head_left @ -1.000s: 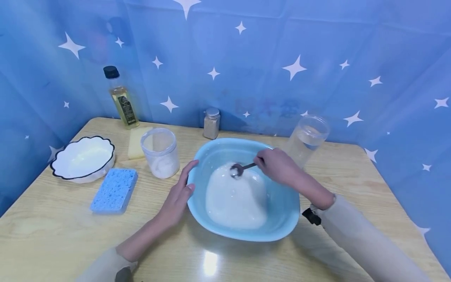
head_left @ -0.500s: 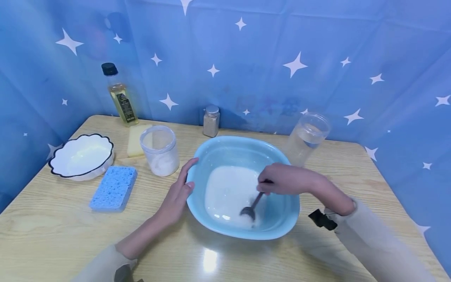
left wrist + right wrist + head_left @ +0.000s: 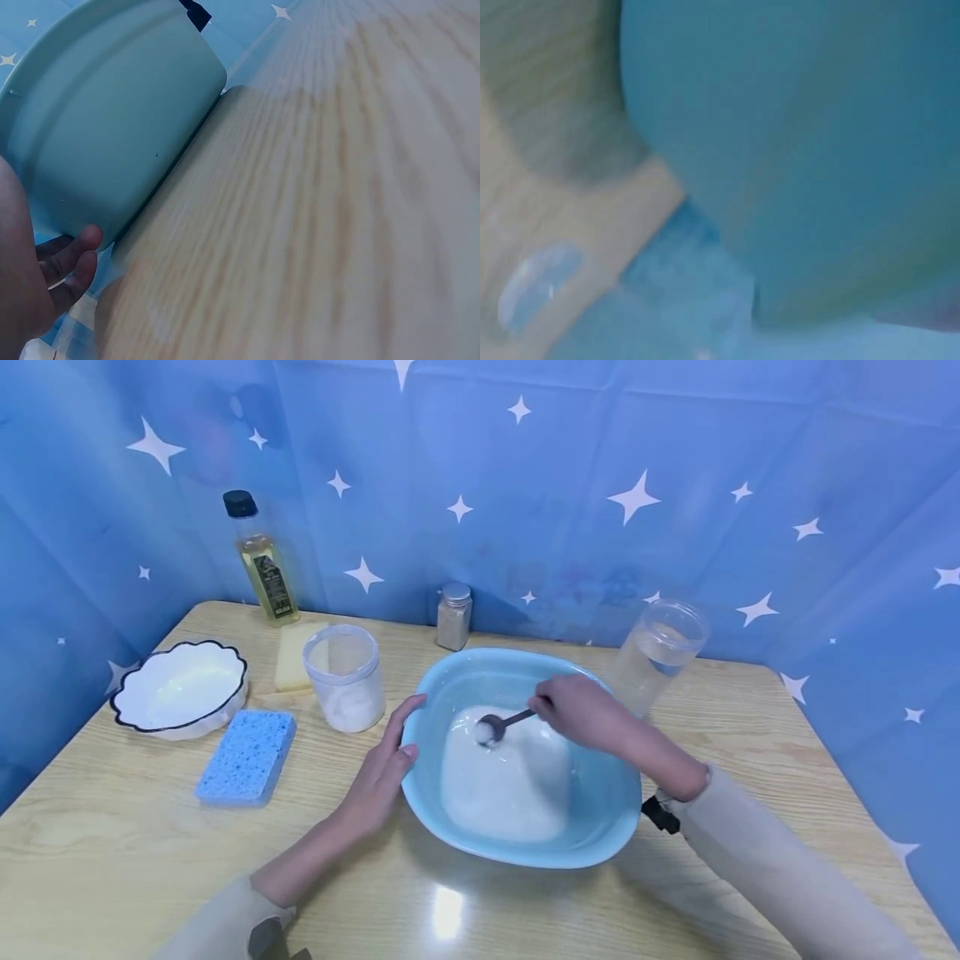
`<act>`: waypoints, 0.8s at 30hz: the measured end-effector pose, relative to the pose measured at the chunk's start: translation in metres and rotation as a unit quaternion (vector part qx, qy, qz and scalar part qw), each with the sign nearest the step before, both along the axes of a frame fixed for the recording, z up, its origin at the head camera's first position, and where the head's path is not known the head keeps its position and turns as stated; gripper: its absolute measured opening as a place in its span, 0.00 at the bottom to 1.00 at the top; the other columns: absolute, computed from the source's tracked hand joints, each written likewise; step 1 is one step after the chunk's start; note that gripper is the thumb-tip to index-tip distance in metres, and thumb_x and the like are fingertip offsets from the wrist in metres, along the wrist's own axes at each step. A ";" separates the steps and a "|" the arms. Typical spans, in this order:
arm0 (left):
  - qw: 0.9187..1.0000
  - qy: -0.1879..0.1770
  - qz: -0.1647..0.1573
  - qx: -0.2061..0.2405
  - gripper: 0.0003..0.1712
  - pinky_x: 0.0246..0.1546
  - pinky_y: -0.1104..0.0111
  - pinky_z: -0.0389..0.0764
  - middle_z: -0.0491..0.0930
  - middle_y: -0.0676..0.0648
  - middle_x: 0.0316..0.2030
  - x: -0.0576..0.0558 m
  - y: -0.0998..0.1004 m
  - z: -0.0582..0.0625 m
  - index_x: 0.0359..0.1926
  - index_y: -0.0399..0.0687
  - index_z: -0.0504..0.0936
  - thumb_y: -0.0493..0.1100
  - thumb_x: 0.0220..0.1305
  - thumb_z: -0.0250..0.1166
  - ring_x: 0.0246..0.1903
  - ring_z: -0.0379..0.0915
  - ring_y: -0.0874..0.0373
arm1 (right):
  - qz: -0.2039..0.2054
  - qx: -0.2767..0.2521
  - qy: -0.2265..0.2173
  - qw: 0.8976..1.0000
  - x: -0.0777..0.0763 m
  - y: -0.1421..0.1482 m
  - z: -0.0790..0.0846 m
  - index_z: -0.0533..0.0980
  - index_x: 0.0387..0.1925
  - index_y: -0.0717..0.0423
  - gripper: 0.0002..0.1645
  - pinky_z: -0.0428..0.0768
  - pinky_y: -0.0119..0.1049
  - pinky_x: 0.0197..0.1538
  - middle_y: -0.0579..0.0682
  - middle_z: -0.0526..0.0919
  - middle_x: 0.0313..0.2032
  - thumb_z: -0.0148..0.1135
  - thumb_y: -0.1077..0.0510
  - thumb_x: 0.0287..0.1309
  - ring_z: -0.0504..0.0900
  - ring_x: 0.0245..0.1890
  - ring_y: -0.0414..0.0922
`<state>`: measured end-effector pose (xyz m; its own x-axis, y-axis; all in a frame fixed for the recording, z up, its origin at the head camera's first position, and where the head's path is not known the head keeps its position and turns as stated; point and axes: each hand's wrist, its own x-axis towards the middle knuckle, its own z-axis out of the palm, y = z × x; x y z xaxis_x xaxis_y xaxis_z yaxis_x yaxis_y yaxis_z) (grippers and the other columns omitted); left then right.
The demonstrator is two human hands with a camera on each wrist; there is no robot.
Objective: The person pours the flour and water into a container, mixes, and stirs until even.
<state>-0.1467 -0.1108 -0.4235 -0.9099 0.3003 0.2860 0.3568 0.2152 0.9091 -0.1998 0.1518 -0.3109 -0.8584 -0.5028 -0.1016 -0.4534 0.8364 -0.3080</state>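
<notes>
In the head view, a pale blue plastic basin [image 3: 450, 842] holds a white, milky liquid [image 3: 502, 802]. My left hand [image 3: 375, 785] grips its left rim, thumb and index finger at the edge; in the left wrist view, the other fingers [image 3: 71, 262] curl against the outer wall. Above the basin, my right hand [image 3: 585, 714] holds a dark-handled spoon [image 3: 517, 717] by its handle. The spoon's round bowl is tipped at the liquid, toward the far left. The basin's outer wall [image 3: 780, 150] fills most of the right wrist view, hiding nearly all of that hand.
Left of the basin are a clear jar of white powder [image 3: 347, 685], blue sponge [image 3: 247, 756], yellowish sponge [image 3: 294, 656], scalloped white bowl [image 3: 183, 689] and oil bottle [image 3: 268, 572]. Behind it stands a small shaker jar [image 3: 453, 617]; a water glass [image 3: 656, 656] is behind right.
My right hand has swept the spoon from the far side to the near side of the basin and back to the far left. The left hand has stayed at the rim.
</notes>
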 end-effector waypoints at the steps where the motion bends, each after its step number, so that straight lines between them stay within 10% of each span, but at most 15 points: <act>1: 1.000 -0.003 -0.002 0.002 0.29 0.32 0.65 0.80 0.66 0.41 0.60 0.000 0.000 0.000 0.70 0.68 0.50 0.45 0.69 0.39 0.40 0.78 0.50 | -0.006 0.010 0.000 1.000 0.000 0.006 0.004 0.73 0.20 0.54 0.17 0.65 0.34 0.23 0.46 0.66 0.14 0.49 0.59 0.66 0.62 0.14 0.41; 9: 1.000 -0.007 -0.003 0.005 0.29 0.30 0.64 0.80 0.68 0.40 0.57 -0.001 -0.002 0.003 0.69 0.67 0.51 0.45 0.69 0.39 0.36 0.78 0.53 | 0.031 0.058 -0.081 0.995 0.012 0.044 0.033 0.74 0.17 0.53 0.17 0.62 0.31 0.21 0.43 0.63 0.12 0.52 0.61 0.62 0.57 0.13 0.37; 17: 1.000 -0.012 -0.003 0.005 0.30 0.32 0.64 0.80 0.68 0.42 0.58 0.000 -0.003 0.002 0.69 0.70 0.49 0.45 0.69 0.39 0.37 0.78 0.53 | 0.144 -0.019 -0.151 0.978 0.021 0.022 0.012 0.75 0.19 0.52 0.17 0.63 0.29 0.22 0.39 0.66 0.15 0.50 0.60 0.65 0.59 0.14 0.33; 24: 1.000 -0.003 -0.013 0.009 0.29 0.33 0.64 0.80 0.67 0.39 0.59 -0.001 -0.001 0.002 0.70 0.65 0.50 0.45 0.69 0.39 0.40 0.77 0.51 | 0.081 -0.042 -0.111 0.990 0.014 0.008 -0.001 0.75 0.21 0.55 0.17 0.63 0.31 0.22 0.42 0.65 0.15 0.50 0.59 0.66 0.59 0.14 0.37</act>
<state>-0.1479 -0.1115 -0.4216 -0.9035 0.3194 0.2858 0.3562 0.1886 0.9152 -0.1859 0.1595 -0.3121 -0.7265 -0.6474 -0.2306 -0.4935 0.7250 -0.4804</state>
